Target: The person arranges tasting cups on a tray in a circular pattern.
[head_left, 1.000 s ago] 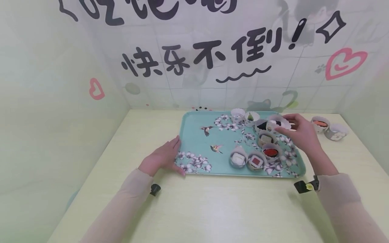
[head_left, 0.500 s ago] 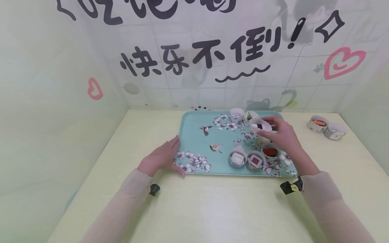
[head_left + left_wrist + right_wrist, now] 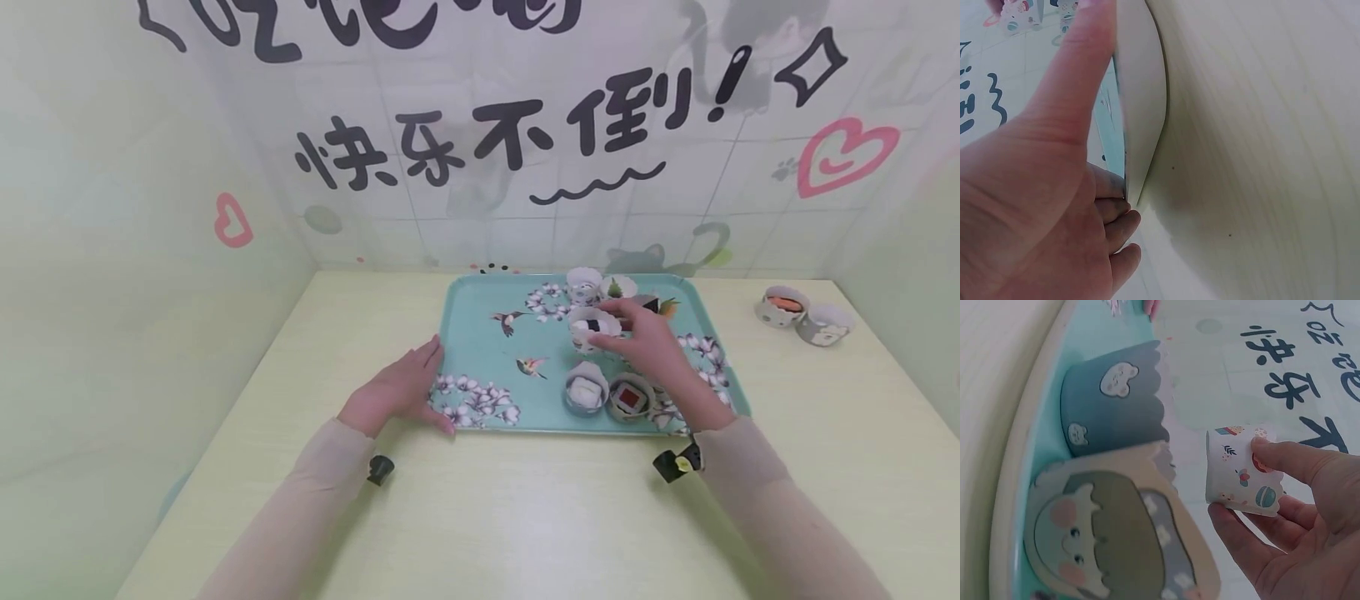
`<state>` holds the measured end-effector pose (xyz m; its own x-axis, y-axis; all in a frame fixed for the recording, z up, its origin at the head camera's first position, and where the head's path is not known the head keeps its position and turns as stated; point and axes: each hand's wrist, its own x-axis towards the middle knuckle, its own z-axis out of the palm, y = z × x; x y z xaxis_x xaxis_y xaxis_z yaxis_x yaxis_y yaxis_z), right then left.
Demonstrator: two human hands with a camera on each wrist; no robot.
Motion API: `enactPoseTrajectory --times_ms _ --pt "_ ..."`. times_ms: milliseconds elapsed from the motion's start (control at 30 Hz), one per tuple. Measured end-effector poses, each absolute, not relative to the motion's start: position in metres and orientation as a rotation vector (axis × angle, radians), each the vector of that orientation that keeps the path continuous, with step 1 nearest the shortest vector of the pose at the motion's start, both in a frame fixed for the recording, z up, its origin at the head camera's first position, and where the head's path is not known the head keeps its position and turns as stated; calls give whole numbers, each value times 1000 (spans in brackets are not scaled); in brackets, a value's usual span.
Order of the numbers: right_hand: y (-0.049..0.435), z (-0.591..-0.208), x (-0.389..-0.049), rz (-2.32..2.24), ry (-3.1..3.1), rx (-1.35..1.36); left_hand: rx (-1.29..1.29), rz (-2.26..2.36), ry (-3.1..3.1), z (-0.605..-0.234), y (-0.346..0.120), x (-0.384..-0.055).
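My right hand [image 3: 643, 337] pinches a white paper baking cup [image 3: 588, 337] between thumb and fingers, above the middle of the teal tray [image 3: 480, 333]. Inside that cup lies a white piece with a black band, sushi-like. In the right wrist view, the same cup [image 3: 1241, 472] shows small printed pictures and a scalloped rim. My left hand [image 3: 397, 387] rests against the tray's front left corner, fingers along the left edge, thumb at the front. Its thumb [image 3: 1072, 81] lies along the tray wall in the left wrist view. The right hand and forearm hide some cups behind them.
At the tray's front, cups hold a white piece [image 3: 585, 393] and a red-centred white piece [image 3: 628, 398]. Two cups stand at the back, one with a green leaf [image 3: 617, 287]. Two more, one with an orange piece [image 3: 783, 305], stand on the table right of the tray.
The right hand has carried the white paper baking cup leftward, from the tray's right side to its middle. My left hand has kept its place at the tray corner.
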<state>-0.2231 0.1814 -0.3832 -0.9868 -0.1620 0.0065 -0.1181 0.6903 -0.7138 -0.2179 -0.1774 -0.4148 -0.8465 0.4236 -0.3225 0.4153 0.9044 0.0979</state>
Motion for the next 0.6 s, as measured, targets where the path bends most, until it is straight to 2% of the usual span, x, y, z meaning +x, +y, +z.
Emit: enactPoseTrajectory --times_ms 600 --pt "153 -408 -232 -1065 2741 -356 610 34 2732 -417 -177 -217"
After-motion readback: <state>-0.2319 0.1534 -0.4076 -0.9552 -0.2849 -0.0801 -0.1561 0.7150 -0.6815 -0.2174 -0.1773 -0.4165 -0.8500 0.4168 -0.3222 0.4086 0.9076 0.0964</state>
